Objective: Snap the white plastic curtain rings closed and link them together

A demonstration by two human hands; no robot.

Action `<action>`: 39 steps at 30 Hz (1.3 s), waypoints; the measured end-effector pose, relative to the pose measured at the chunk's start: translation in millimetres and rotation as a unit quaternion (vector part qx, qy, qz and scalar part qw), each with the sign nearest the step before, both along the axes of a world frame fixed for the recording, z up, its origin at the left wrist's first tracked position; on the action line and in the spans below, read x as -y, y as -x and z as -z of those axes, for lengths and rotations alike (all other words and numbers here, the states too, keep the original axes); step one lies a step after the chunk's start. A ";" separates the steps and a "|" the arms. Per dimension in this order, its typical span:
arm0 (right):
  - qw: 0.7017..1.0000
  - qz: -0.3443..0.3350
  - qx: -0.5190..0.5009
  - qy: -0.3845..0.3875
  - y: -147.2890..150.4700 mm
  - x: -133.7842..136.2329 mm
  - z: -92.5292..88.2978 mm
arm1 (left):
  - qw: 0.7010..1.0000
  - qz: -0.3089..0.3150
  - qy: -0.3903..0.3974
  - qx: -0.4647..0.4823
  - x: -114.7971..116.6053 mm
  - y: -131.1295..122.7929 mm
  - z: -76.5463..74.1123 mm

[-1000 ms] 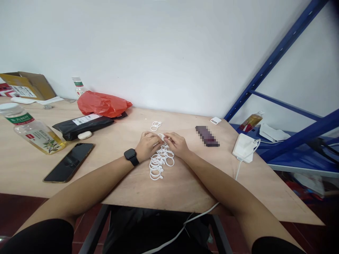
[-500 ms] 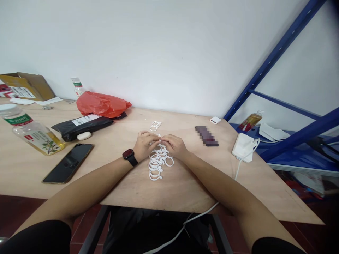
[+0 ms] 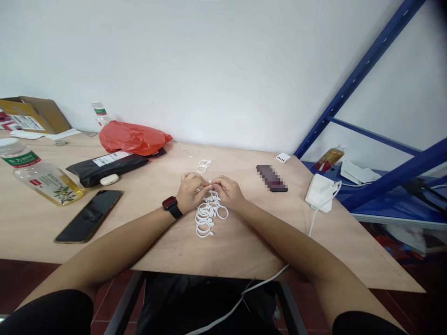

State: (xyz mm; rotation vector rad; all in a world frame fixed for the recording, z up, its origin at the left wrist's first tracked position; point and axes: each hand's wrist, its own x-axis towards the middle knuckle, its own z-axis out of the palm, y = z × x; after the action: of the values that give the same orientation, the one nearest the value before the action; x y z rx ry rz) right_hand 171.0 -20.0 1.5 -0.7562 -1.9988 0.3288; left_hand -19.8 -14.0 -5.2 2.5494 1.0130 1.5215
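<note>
Indoors, white rings (image 3: pixel 206 216) litter a plywood table (image 3: pixel 244 242) below a white wall (image 3: pixel 209 70).

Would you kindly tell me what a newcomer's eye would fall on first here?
The left hand and right hand meet at the middle of the table, pinching at the top of a heap of white rings. A red bag lies at the far left, and a blue rack slants up the right side.

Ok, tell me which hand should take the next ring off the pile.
The right hand, marginally: both pinch one ring, but the pile fans toward its wrist, while the left hand sits slightly clear.
</note>
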 end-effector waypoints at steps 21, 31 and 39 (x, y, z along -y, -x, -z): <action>0.993 0.080 -0.053 0.063 -19.8 -23.1 10.8 | 0.993 -0.026 0.106 -0.046 -45.7 12.9 -0.5; 0.984 0.006 0.156 -0.086 -26.6 -24.6 12.0 | 0.942 -0.202 0.193 -0.187 -108.1 -6.0 17.1; 0.993 0.112 -0.007 0.032 -28.1 -31.9 19.7 | 0.981 -0.110 0.141 -0.078 -83.2 -6.1 7.8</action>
State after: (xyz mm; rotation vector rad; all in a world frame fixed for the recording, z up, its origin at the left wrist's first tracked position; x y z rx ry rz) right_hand 199.1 11.9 -18.2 -1.0062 -1.8746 0.2648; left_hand -13.7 69.2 -13.0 2.4503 1.4548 1.1259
